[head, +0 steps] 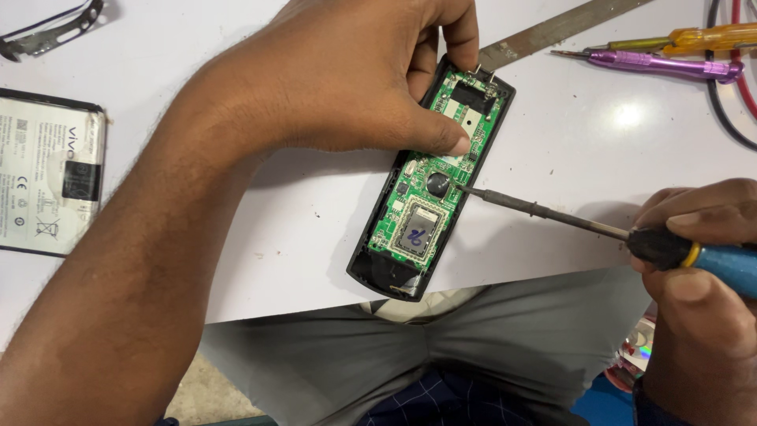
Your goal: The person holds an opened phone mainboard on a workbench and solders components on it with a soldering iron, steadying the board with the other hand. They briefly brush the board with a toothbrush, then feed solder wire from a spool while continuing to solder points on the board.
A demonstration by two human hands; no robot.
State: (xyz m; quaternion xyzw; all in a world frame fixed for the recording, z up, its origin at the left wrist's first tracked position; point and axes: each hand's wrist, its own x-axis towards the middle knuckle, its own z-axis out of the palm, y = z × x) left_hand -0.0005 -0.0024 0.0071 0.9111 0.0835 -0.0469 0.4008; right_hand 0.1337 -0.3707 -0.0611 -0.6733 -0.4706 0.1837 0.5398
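a: where's the opened phone (430,181) rn?

b: on the white table (300,213), lying tilted, lower end right at the table edge nearest the person. back cover's off, green circuit board (418,213) showing inside the black shell.

a: left hand (347,75)?

b: clamped on the phone's upper end. fingers curled down tight over it, thumb pressed flat on the board, index tip at the phone's top rim.

a: right hand (694,244)?

b: off to the right of the phone, fingers closed round a screwdriver (615,233) w/ blue-yellow handle. shaft runs left, tip touching the phone's right edge beside a round black part mid-board.

a: other stuff?

b: flat phone battery (47,181) well left of the phone. metal ruler (552,31) just past its top end. purple tool (662,67) & yellow-handled one (710,37) up right of the phone, cables (729,87) beyond them. bent metal strip (55,31) far upper left. grey trousers (441,347) below the phone's lower end.
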